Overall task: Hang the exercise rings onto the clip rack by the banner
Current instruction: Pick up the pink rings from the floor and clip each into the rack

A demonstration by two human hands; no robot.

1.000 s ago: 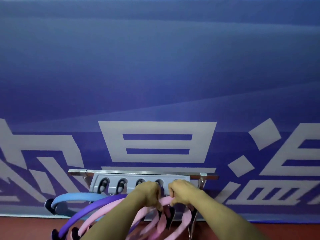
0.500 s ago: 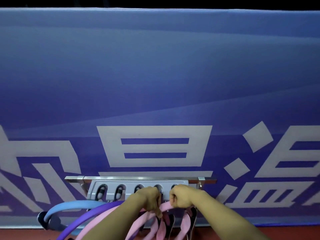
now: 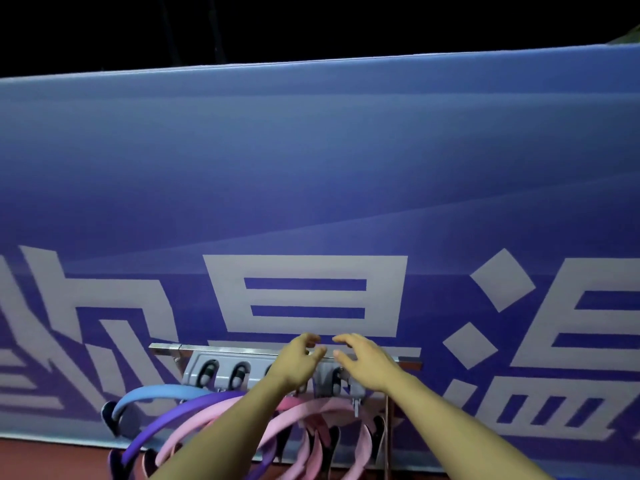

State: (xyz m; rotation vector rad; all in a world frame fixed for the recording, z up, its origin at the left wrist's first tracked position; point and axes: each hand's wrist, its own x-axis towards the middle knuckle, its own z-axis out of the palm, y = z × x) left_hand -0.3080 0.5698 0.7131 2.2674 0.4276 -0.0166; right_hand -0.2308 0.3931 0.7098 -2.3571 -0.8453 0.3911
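Note:
A grey clip rack (image 3: 221,370) with black clips hangs on a metal bar (image 3: 242,349) in front of the blue banner (image 3: 311,168). Several exercise rings hang from it: a light blue ring (image 3: 156,393) at the left, a purple ring (image 3: 180,415), and pink rings (image 3: 311,408) toward the right. My left hand (image 3: 299,358) and my right hand (image 3: 367,358) are raised above the rack's right part, fingers spread, holding nothing. My forearms cover parts of the pink rings.
The banner bears large white characters (image 3: 304,296) and fills most of the view. A red floor (image 3: 52,459) shows at the bottom left. A thin metal post (image 3: 387,431) stands at the rack's right end. Above the banner it is dark.
Both hands let go of the pink ring at the rack and lifted up with fingers opening. The view tilted upward, showing the banner's top edge.

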